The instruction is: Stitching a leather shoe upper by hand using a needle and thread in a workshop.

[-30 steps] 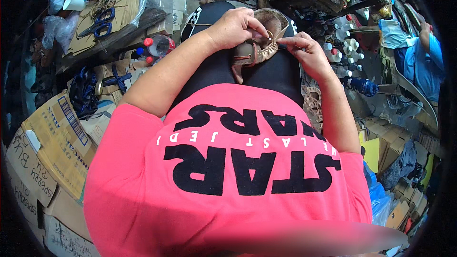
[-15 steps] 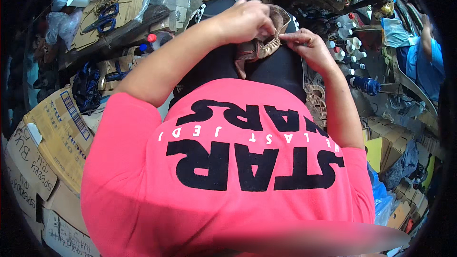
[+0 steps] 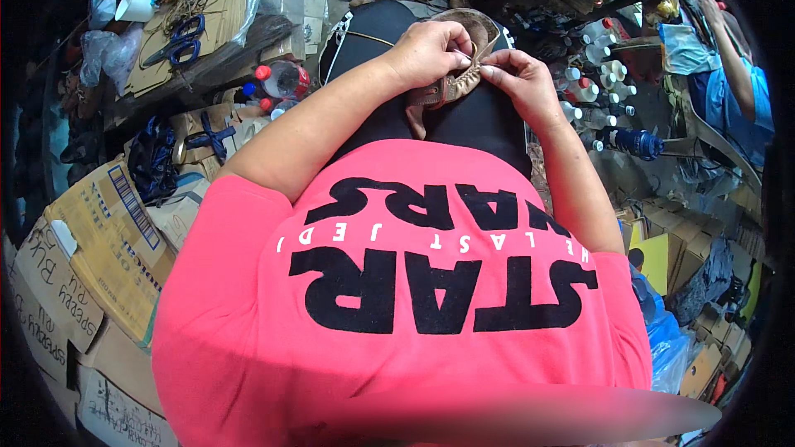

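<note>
A brown leather shoe upper with a gathered, puckered seam lies across my thighs, its opening facing away from me. My left hand is closed in a pinch at the inner side of that seam. From it a thin tan cord stretches over my left thigh. Thumb and forefinger of my right hand press together on the right edge of the seam, close to the left fingertips. Whether a needle is between any fingers is too small to see.
Blue-handled scissors lie on cardboard at the left, above a clear bottle with a red cap. Several plastic bottles stand at the right. Beyond them shows another person's arm. Flattened cartons fill the lower left.
My left hand has lowered and shifted left, from a raised fist into a pinch by the seam. My right fingers have closed in on the seam. The cord now shows across my left thigh.
</note>
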`<state>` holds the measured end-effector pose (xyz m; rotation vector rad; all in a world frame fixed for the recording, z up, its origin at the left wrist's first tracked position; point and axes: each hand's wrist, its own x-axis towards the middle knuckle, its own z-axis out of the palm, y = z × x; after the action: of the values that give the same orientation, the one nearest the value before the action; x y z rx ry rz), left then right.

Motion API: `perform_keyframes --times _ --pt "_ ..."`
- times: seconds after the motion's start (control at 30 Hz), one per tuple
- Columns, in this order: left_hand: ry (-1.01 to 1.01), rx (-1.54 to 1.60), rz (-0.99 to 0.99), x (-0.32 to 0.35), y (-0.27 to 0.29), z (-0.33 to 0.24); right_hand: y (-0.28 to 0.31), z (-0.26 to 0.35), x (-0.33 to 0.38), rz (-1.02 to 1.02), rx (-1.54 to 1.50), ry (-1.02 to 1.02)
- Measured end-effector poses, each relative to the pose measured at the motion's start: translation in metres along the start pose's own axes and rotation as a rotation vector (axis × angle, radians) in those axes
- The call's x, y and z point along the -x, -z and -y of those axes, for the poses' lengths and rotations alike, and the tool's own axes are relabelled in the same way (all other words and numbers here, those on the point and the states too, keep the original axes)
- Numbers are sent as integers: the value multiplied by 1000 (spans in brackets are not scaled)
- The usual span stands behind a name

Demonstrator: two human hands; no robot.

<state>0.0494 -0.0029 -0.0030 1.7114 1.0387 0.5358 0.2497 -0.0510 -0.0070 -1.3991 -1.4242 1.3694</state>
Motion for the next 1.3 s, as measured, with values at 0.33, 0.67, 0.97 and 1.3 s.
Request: perform_keyframes --times 0.33,0.67,0.97,1.3 --pt "-248 -428 -81 8 28 2 34 -6 5 96 -82 -34" --pt "-315 -585 138 1 22 -22 45 -5 41 25 45 1" --pt "-369 -663 188 -3 26 -25 71 22 10 -271 671 292" --pt "-422 -630 240 0 35 -14 10 52 4 172 1176 427"
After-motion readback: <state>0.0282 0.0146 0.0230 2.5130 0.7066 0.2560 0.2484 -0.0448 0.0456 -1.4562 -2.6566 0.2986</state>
